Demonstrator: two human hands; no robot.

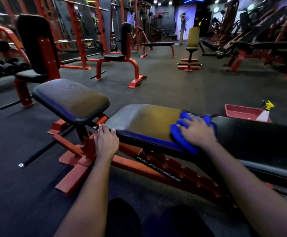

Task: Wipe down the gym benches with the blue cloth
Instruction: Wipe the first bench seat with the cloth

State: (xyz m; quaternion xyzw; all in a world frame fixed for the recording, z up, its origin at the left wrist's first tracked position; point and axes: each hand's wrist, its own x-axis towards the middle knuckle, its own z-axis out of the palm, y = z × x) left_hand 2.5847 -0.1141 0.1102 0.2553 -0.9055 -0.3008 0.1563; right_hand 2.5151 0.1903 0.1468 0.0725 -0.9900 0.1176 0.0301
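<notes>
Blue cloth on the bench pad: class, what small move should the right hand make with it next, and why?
Probably slide the blue cloth leftward along the back pad, toward the end where the left hand rests. The right hand presses it flat partway along the pad, and the dull, greyish stretch beyond it lies bare.

Cloth (182, 134) on bench pad (144, 122), right hand (196, 131) flat on top. Left hand (106, 141) at pad's left end, beside seat pad (71, 100). Tray (238, 112) on floor behind bench, to the right; bottle (265, 111) at its right end.
</notes>
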